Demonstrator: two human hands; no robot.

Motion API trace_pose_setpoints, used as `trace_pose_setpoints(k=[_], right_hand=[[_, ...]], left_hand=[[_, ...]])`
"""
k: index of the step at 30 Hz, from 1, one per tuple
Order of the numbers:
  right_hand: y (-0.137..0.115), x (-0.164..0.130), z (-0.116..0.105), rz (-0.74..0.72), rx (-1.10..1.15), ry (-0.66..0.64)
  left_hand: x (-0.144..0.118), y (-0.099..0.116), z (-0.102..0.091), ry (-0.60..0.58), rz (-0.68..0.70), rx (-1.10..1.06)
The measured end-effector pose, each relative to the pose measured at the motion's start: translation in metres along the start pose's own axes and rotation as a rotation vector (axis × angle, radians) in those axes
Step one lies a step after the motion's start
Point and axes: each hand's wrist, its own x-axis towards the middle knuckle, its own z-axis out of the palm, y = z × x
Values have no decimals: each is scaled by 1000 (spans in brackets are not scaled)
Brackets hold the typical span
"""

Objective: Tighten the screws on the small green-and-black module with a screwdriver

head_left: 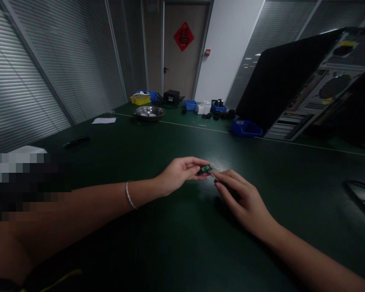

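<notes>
Nearest the cam: left forearm w/ a thin bracelet (130,195) at the wrist, reaching in from the lower left over a dark green table (176,251). Left hand (178,175) is closed in a pinch, fingertips gripping a small green circuit board (205,168) just above the tabletop, centre of view. Right hand (243,198) comes in from the lower right, fingers curled round a thin metal tool (213,176); its tip sits right at the board's edge, touching or nearly so, can't tell which.

Room: dim, walls of grey slatted blinds on the left and at the back right, a brown door (181,52) at the far end w/ a red diamond sign (183,36) on it. The sign bears one character, too small to read for sure. A pale line runs across the table further back.

Containers: metal bowl (149,112) at the far left-centre, contents unclear. Behind it a yellow bin (140,99) holding sth pale. Small blue bins further right, one (246,128) just beside an open PC case (310,85) lying tilted at the right; contents not visible. A black box (171,96) stands near the door.

Also a white sheet of paper (104,120) and a dark flat item (76,142) on the left of the table. No readable labels elsewhere.
</notes>
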Motion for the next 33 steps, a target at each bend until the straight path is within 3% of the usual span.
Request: trace_pose_setpoints(k=[8,15,26,33], right_hand=[[-2,1,-1,-41,19,-33],[2,-1,-3,-7,-49,32],[0,0,-5,3,-56,-21],[-1,1,-5,-23,1,0]], left_hand=[[-1,0,-1,-106,-6,47],[2,-1,-5,-37,61,118],[-5,4,-2,-51,190,317],[-2,5,1,-27,52,155]])
